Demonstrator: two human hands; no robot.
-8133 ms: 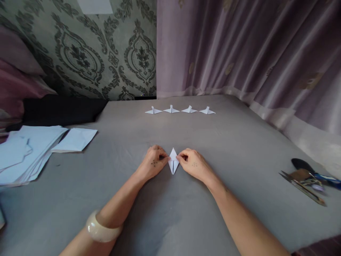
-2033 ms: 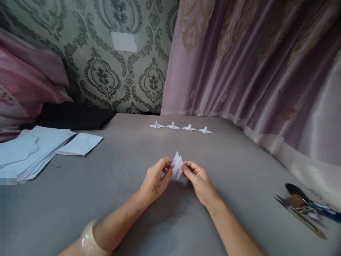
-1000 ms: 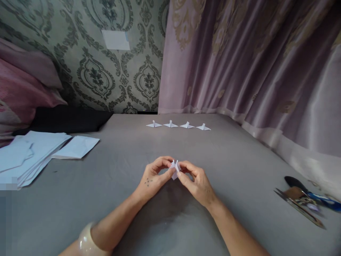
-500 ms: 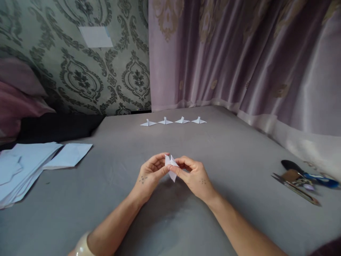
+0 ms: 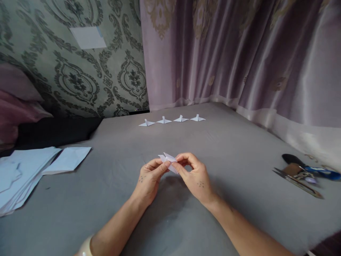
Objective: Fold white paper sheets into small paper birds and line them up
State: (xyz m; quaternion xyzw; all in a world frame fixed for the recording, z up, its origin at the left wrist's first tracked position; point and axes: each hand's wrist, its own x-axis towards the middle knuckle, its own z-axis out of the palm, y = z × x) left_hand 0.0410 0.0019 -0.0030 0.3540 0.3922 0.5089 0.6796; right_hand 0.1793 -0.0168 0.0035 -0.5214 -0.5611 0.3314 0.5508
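Note:
Between my two hands, above the grey tabletop, is a small folded white paper (image 5: 170, 159) with pointed ends. My left hand (image 5: 149, 177) pinches its left side between thumb and fingers. On the right side my right hand (image 5: 195, 176) grips it the same way, thumb in front and index finger curled behind. The thumbs nearly meet at the lower middle of the paper and cover part of it. Farther back, several folded paper birds (image 5: 181, 119) stand in a row with wings spread.
At the left lie a stack of white paper (image 5: 23, 177) and a separate folded sheet (image 5: 68, 160). Scissors (image 5: 298, 183), a blue-handled tool (image 5: 321, 172) and a brown piece (image 5: 293, 170) rest at the right. A black cloth (image 5: 61, 131) lies at the far left; a curtain (image 5: 226, 53) hangs behind.
The folded paper has been tilted in my hands, its points now leaning up and to the left. Both hands keep their hold. The camera view has shifted slightly.

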